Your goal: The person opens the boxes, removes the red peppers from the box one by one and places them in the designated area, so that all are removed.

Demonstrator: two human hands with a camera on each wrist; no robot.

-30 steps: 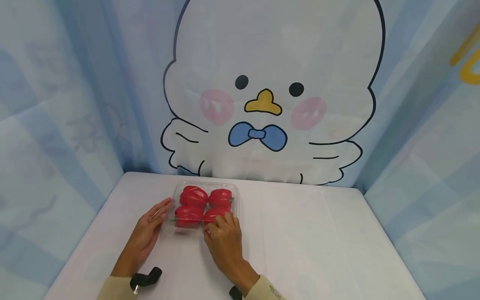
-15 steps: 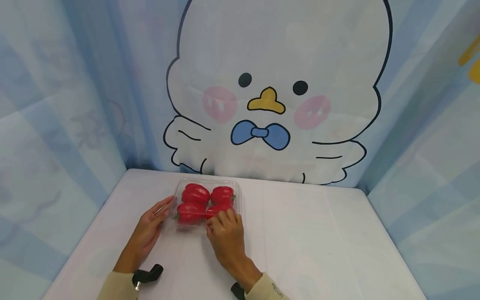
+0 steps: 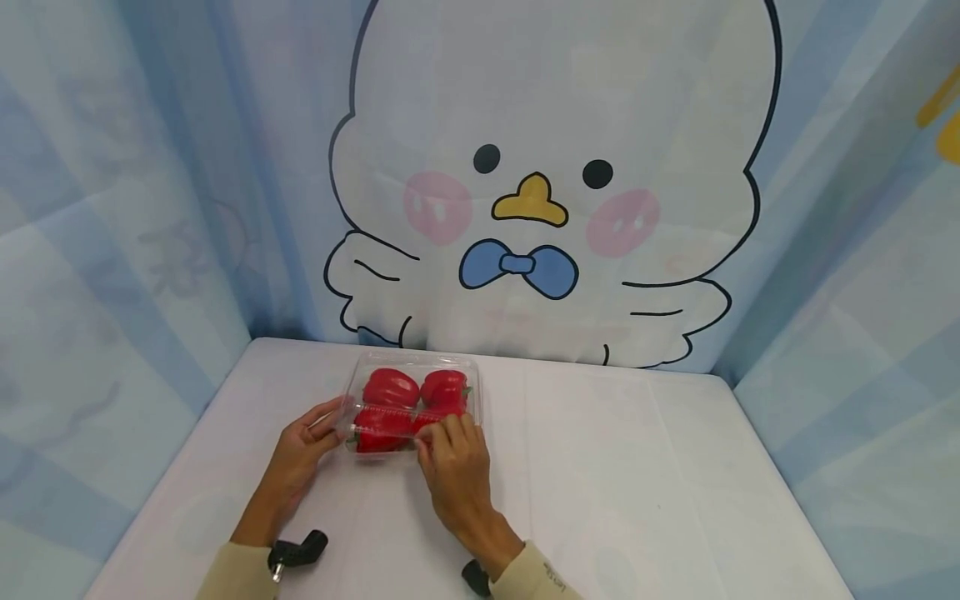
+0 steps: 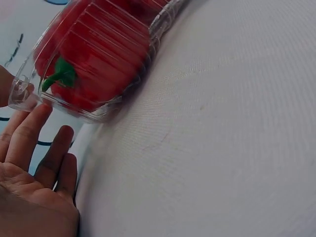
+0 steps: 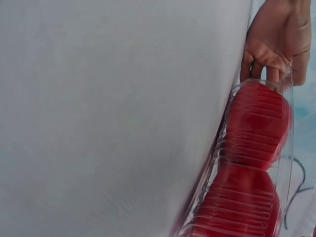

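Observation:
Several red bell peppers lie in a clear plastic clamshell box near the back left of the table. My left hand holds the box at its left front corner. In the left wrist view, its thumb and fingertips meet a clear tab, while the other fingers stretch out below. My right hand pinches the front edge of the lid, which looks lifted off the front rim. Ribbed plastic covers the peppers in the right wrist view, where my right hand is out of sight.
The white-covered table reaches to the right of the box. A curtain with a cartoon bird hangs just behind the table, and blue-and-white curtains stand at both sides. Black wrist mounts sit on the wrists.
The front edge of the lid has risen and moved back, with the right hand pinching it. The left hand has stayed at the left side of the box. The head view has shifted slightly.

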